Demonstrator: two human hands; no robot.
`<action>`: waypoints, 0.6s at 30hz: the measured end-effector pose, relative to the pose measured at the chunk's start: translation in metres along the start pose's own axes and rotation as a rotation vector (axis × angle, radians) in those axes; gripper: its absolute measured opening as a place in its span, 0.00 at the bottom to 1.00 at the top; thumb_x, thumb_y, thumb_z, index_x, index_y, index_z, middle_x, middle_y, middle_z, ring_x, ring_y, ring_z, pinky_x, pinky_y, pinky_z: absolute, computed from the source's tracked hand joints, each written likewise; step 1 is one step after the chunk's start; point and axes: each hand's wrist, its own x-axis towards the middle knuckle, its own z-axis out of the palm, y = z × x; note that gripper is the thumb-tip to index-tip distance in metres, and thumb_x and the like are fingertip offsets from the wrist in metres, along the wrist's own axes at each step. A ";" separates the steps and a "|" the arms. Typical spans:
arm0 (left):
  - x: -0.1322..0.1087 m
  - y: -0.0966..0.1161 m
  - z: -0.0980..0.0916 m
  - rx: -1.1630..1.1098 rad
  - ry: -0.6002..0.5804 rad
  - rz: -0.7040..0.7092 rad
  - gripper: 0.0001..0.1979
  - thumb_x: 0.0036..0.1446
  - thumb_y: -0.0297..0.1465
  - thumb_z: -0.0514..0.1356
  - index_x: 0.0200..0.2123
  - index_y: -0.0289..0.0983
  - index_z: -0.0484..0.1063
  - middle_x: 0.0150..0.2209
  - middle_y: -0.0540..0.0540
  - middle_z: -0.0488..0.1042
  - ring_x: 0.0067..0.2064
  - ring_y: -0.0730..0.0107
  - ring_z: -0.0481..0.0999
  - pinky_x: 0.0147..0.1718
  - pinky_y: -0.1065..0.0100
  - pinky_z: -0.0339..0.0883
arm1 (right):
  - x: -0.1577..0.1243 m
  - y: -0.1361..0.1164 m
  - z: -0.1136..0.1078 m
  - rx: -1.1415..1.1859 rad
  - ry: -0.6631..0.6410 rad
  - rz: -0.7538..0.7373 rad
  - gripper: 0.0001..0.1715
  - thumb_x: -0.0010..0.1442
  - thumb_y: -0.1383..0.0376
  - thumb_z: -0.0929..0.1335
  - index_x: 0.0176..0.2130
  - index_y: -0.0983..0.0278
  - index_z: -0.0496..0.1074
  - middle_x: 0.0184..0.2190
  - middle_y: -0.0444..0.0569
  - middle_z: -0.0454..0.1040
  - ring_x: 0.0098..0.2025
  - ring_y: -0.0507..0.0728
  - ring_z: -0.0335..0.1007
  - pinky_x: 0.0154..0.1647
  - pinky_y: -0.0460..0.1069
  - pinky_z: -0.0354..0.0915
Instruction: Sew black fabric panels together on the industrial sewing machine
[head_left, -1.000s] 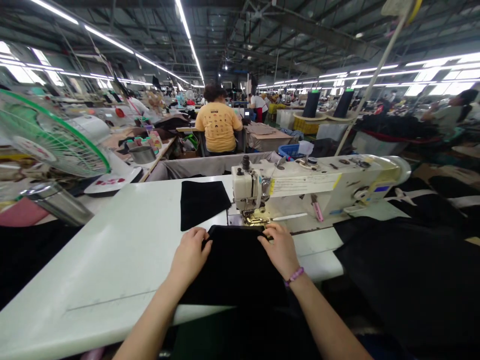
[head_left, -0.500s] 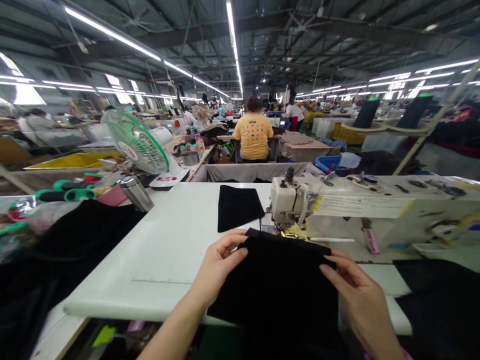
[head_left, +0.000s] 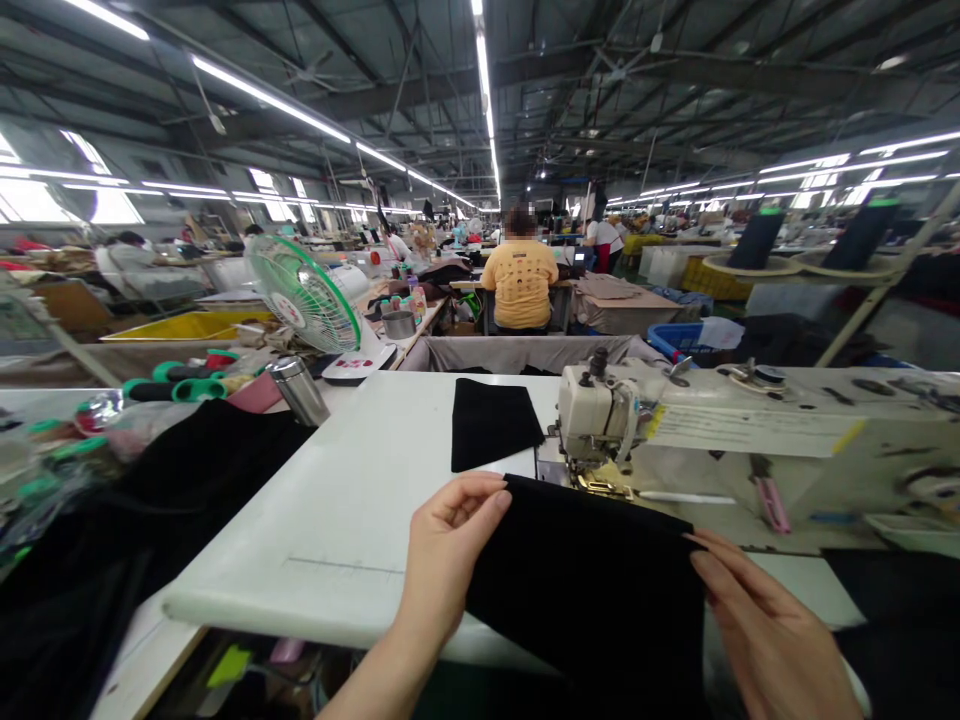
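Note:
My left hand (head_left: 442,555) pinches the upper left corner of a black fabric piece (head_left: 592,585) held up in front of me. My right hand (head_left: 765,630) grips the same piece at its right edge, fingers closed over the cloth. The piece hangs just in front of the white sewing machine (head_left: 720,430), whose needle head (head_left: 596,420) sits behind the cloth's top edge. A second, smaller black fabric piece (head_left: 491,422) lies flat on the white table (head_left: 352,500) left of the machine.
A heap of black cloth (head_left: 150,500) covers the table's left side, with a steel flask (head_left: 298,390) and a green fan (head_left: 304,292) behind it. More black fabric (head_left: 900,620) lies at right. A person in a yellow shirt (head_left: 520,282) sits at the bench ahead.
Both hands have lifted the black piece off the table from under the needle and drawn it toward me. The camera has turned left, bringing the fan and the cloth heap into view.

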 end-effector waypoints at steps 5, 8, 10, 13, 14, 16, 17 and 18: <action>0.002 -0.002 0.001 -0.067 0.016 -0.036 0.08 0.44 0.33 0.72 0.28 0.37 0.80 0.33 0.47 0.80 0.36 0.69 0.77 0.39 0.71 0.70 | -0.002 -0.005 0.004 0.011 0.110 0.036 0.28 0.30 0.49 0.81 0.31 0.59 0.82 0.41 0.50 0.83 0.52 0.67 0.76 0.51 0.50 0.74; 0.004 -0.004 0.002 -0.090 0.036 -0.029 0.07 0.43 0.32 0.72 0.26 0.37 0.78 0.33 0.47 0.79 0.37 0.69 0.76 0.40 0.71 0.69 | -0.004 -0.008 0.005 -0.017 0.145 0.048 0.29 0.28 0.49 0.81 0.30 0.60 0.82 0.40 0.50 0.83 0.50 0.67 0.77 0.52 0.50 0.73; 0.005 -0.005 0.003 -0.102 0.044 -0.030 0.07 0.43 0.31 0.72 0.25 0.37 0.77 0.34 0.48 0.79 0.37 0.69 0.76 0.40 0.71 0.69 | -0.006 -0.010 0.005 -0.021 0.146 0.044 0.29 0.27 0.48 0.81 0.30 0.60 0.82 0.40 0.50 0.83 0.49 0.67 0.77 0.52 0.50 0.73; 0.006 -0.006 0.005 -0.107 0.054 -0.025 0.07 0.43 0.31 0.71 0.25 0.37 0.76 0.34 0.48 0.78 0.37 0.70 0.75 0.40 0.71 0.68 | -0.007 -0.010 0.004 -0.023 0.138 0.027 0.29 0.28 0.48 0.81 0.30 0.60 0.82 0.40 0.50 0.83 0.49 0.66 0.77 0.52 0.50 0.73; 0.006 -0.006 0.006 -0.104 0.058 -0.020 0.07 0.43 0.31 0.71 0.25 0.37 0.76 0.34 0.48 0.78 0.37 0.71 0.75 0.40 0.72 0.68 | -0.007 -0.009 0.003 -0.026 0.131 0.014 0.29 0.29 0.48 0.81 0.31 0.60 0.82 0.40 0.50 0.83 0.49 0.66 0.77 0.52 0.50 0.72; 0.007 -0.006 0.007 -0.099 0.067 -0.012 0.08 0.42 0.30 0.71 0.25 0.37 0.75 0.33 0.48 0.77 0.36 0.71 0.74 0.39 0.71 0.68 | -0.005 -0.006 0.000 -0.040 0.111 -0.034 0.27 0.32 0.49 0.81 0.32 0.60 0.82 0.42 0.50 0.82 0.49 0.66 0.77 0.53 0.52 0.72; 0.008 -0.005 0.007 -0.099 0.067 -0.012 0.08 0.42 0.30 0.71 0.25 0.37 0.74 0.32 0.49 0.77 0.35 0.71 0.74 0.38 0.71 0.68 | -0.005 -0.005 -0.001 -0.049 0.098 -0.065 0.26 0.35 0.49 0.80 0.33 0.60 0.82 0.42 0.50 0.82 0.48 0.65 0.77 0.53 0.52 0.72; 0.008 -0.005 0.007 -0.102 0.065 -0.012 0.09 0.41 0.30 0.71 0.25 0.37 0.73 0.31 0.49 0.77 0.34 0.71 0.73 0.37 0.71 0.68 | -0.005 -0.004 -0.002 -0.055 0.086 -0.095 0.24 0.37 0.50 0.80 0.33 0.60 0.82 0.42 0.50 0.82 0.47 0.65 0.77 0.53 0.53 0.72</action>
